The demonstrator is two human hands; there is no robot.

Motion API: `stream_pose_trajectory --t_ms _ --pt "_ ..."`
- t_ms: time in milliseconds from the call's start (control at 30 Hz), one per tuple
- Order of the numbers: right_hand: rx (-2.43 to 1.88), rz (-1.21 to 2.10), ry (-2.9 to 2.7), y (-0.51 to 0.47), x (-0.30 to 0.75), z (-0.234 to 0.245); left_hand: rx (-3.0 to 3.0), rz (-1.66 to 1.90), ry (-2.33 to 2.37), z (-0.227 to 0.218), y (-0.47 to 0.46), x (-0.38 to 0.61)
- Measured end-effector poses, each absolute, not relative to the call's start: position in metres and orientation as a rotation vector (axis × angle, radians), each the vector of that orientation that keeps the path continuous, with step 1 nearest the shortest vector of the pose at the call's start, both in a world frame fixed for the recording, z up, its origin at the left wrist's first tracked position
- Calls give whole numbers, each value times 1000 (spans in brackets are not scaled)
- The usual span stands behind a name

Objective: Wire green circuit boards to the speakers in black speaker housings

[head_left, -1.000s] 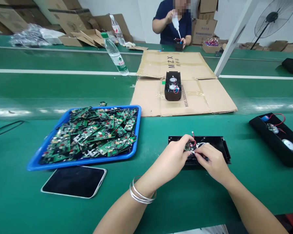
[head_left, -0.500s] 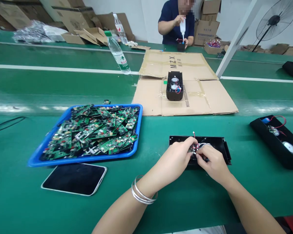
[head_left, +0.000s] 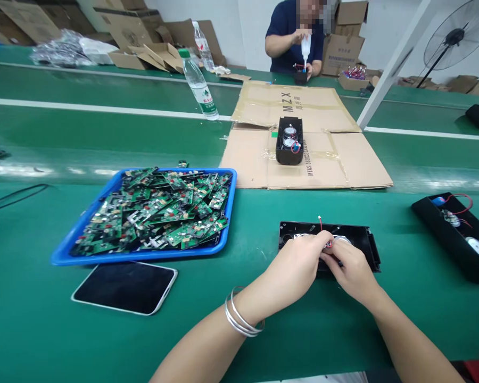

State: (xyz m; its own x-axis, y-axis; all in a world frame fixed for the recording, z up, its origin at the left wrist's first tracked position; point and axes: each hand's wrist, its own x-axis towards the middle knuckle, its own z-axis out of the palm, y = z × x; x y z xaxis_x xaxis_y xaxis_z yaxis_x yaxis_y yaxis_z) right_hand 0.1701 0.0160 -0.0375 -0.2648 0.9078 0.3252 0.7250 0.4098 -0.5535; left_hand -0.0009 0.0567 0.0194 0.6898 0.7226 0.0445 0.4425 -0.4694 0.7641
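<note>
A black plastic speaker housing [head_left: 363, 243] lies open side up on the green belt in front of me. My left hand [head_left: 293, 266] and my right hand [head_left: 351, 271] meet over it, fingers pinched together on a small circuit board with red wires [head_left: 326, 243]. The board is mostly hidden by my fingers. A short red wire sticks up above them. Silver bangles ring my left wrist.
A blue tray [head_left: 66, 254] heaped with green circuit boards sits to the left, a phone [head_left: 124, 287] face up in front of it. Another housing [head_left: 455, 236] lies at right, one more [head_left: 289, 141] on flat cardboard [head_left: 343, 159]. A water bottle [head_left: 199, 88] stands beyond. A person opposite holds a white squeeze bottle.
My hands have lowered the small board closer into the housing and closed tighter together. The person opposite has turned the squeeze bottle upright, nozzle down.
</note>
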Motion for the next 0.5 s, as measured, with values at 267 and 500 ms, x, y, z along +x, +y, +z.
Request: stream_pose_trajectory --t_ms 267,500 --pt "-1475 428 -1963 14 171 -40 2135 454 789 25 61 -8" --pt "-1438 303 -2010 14 169 -42 2111 421 803 28 66 -9"
